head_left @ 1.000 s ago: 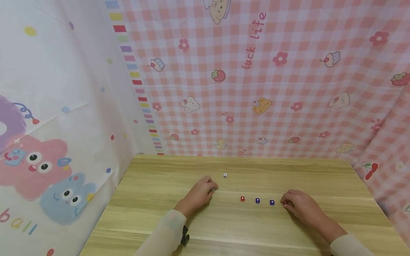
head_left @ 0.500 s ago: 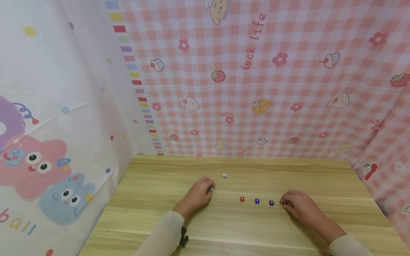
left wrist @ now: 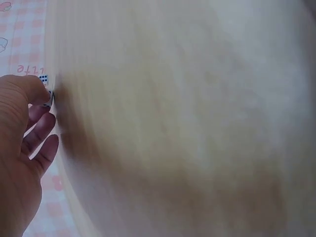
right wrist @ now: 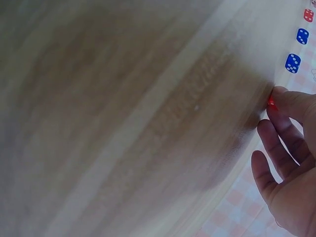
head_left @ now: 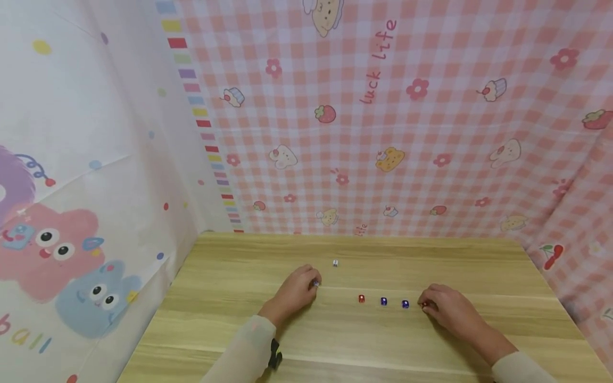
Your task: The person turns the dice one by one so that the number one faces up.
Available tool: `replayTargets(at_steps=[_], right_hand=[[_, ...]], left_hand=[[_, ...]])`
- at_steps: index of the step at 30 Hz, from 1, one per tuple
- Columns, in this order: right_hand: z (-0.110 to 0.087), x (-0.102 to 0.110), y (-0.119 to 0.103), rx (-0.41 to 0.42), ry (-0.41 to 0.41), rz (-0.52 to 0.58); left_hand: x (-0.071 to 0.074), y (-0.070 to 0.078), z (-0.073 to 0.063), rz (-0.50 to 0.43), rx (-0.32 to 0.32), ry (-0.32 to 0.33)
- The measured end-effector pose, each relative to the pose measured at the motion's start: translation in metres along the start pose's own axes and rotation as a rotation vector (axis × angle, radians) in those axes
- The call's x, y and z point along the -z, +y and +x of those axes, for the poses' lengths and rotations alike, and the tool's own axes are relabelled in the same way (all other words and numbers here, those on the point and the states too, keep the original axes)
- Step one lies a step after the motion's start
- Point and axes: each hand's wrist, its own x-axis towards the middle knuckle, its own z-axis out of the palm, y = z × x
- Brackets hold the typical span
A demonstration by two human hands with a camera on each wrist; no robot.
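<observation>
My left hand pinches a white die between thumb and fingers, low over the wooden table. In the left wrist view that die is partly covered by the thumb. Beyond it, a second white die sits alone on the wood. On the right, my right hand pinches a red die at the table surface, mostly hidden by the fingertips. To its left stand a blue die, another blue die and a red die, spaced apart in a row.
The wooden table ends at the back against a pink checked cloth. A white cloth with cartoon prints hangs along the left side. A black bow is at the left sleeve.
Over the first half second my left hand drew slightly left and its white die came more into sight. The right hand and the row of dice stayed put.
</observation>
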Motion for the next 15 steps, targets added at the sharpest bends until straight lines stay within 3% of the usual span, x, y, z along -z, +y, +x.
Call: replayTargets(at_steps=[5, 9, 15], right_hand=[[-0.0002, 0.0004, -0.0011, -0.011, -0.013, -0.002], [0.0006, 0.0016, -0.0016, -0.011, -0.024, 0.006], [0.0012, 0.0034, -0.0027, -0.012, -0.032, 0.011]], left_hand=[[0.0017, 0.0023, -0.0006, 0.055, -0.037, -0.028], [0.0019, 0.0032, -0.0010, 0.072, -0.073, -0.013], [0.0006, 0.0026, -0.0004, 0.023, -0.038, 0.003]])
